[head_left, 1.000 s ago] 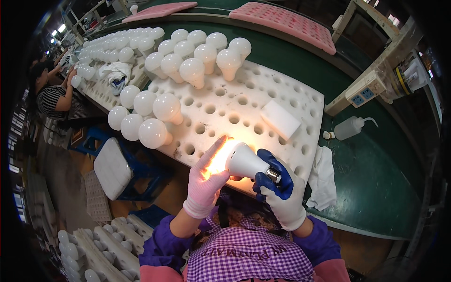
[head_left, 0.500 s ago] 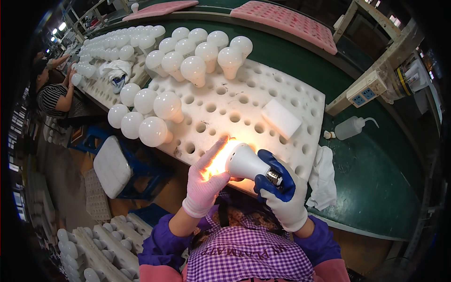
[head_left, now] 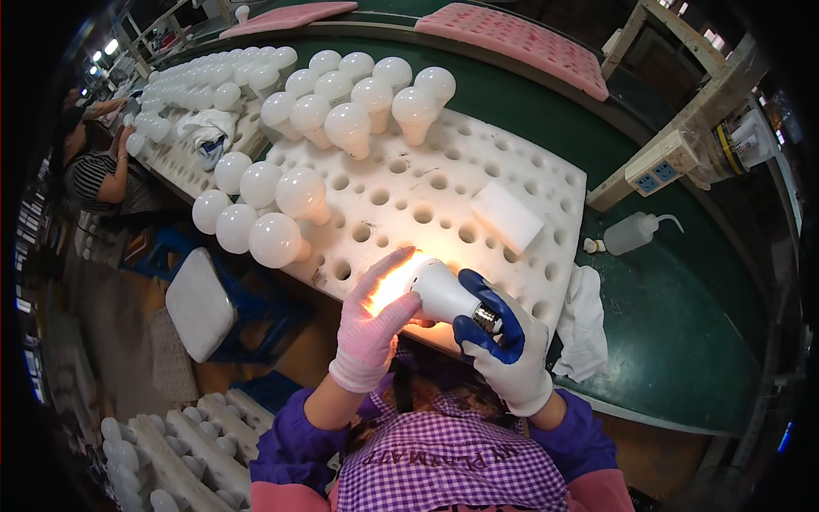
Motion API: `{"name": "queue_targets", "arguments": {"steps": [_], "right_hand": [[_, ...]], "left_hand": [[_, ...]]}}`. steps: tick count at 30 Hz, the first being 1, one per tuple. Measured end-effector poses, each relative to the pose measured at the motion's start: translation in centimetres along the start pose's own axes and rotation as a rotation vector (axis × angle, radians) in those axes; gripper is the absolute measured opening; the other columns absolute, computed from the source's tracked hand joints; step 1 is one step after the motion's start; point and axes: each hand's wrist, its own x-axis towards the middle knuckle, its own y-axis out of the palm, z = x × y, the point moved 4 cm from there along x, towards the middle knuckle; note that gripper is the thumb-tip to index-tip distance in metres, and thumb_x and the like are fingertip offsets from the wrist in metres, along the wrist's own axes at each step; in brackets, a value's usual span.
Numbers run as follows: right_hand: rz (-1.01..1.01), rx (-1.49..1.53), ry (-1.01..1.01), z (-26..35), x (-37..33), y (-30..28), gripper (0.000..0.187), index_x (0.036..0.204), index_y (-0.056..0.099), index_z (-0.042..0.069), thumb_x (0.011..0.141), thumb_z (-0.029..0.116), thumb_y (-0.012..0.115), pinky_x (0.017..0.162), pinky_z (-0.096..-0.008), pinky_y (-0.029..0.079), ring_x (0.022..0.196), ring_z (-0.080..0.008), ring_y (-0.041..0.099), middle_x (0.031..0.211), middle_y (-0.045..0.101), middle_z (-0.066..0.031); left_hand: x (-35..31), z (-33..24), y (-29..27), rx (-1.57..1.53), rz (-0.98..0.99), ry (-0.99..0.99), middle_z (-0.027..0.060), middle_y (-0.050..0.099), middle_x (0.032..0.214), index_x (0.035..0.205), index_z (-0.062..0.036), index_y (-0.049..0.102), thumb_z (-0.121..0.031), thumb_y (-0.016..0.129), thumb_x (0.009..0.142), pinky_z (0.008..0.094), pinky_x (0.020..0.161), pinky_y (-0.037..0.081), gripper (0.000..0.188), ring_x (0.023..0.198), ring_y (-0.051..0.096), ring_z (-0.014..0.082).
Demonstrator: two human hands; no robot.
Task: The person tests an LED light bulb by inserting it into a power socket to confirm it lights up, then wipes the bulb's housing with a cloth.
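A lit light bulb (head_left: 445,293) lies tilted between my two hands, its dome glowing and its metal screw base pointing right. My left hand (head_left: 368,328), in a pink knit glove, is curled around the glowing dome. At the other end my right hand (head_left: 514,354), in a white glove with blue-coated fingers, grips around the screw base. Beneath and beyond them is a white foam tray (head_left: 409,183) with rows of round holes. Unlit bulbs stand in it on the left, the closest being a white bulb (head_left: 277,240). A white foam block (head_left: 507,218) rests on the tray.
On the green table at right are a squeeze bottle (head_left: 630,233) and a white cloth (head_left: 583,328). A socket strip (head_left: 661,173) hangs on a post. Pink foam (head_left: 520,44) lies at the back. Left are a stool (head_left: 200,303) and a co-worker (head_left: 98,175); more bulb trays (head_left: 183,456) stand lower left.
The bulb stays lit between both hands. My right hand's fingers have shifted slightly on the screw base, which shows a little more. The whole view has moved a little.
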Motion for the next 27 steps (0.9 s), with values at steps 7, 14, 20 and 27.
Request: {"name": "queue_targets", "arguments": {"steps": [7,14,20,27], "right_hand": [[0.065,0.390,0.344,-0.7,0.1,-0.3,0.049,0.127,0.059,-0.003,0.084,0.013,0.074,0.078,-0.0253,0.052,0.087,-0.0107,0.065,0.106,0.069,-0.0118],[0.048,0.373,0.359,-0.7,-0.2,-0.1,0.047,0.127,0.057,-0.005,0.085,0.010,0.073,0.080,-0.0229,0.051,0.090,-0.0085,0.060,0.105,0.068,-0.0101],[0.078,0.340,0.232,-0.8,-0.3,-0.1,0.044,0.132,0.054,-0.001,0.091,0.007,0.065,0.056,-0.0192,0.049,0.070,-0.0071,0.062,0.087,0.066,-0.0050],[0.058,0.527,0.402,-0.5,0.7,-0.6,0.046,0.131,0.055,-0.002,0.088,0.006,0.068,0.057,-0.0182,0.047,0.070,-0.0052,0.059,0.088,0.065,-0.0034]], "left_hand": [[-0.8,-0.1,0.0,0.146,0.109,0.141,0.0194,0.052,0.137,0.148,-0.0038,0.035,-0.017,0.071,0.085,0.0382,0.086,0.057,0.073,0.114,0.060,0.0300],[-0.5,-0.1,0.1,-0.007,0.025,-0.024,0.0171,0.055,0.129,0.146,-0.0002,0.037,-0.003,0.061,0.088,0.0348,0.085,0.058,0.063,0.110,0.060,0.0238],[-0.8,-0.4,0.4,0.076,0.004,-0.051,0.0175,0.056,0.128,0.146,-0.0003,0.037,-0.001,0.059,0.088,0.0351,0.082,0.058,0.062,0.105,0.061,0.0224],[-0.2,-0.2,0.1,0.086,0.124,0.079,0.0145,0.057,0.128,0.147,-0.0015,0.037,0.005,0.058,0.085,0.0323,0.083,0.055,0.066,0.100,0.062,0.0197]]}}
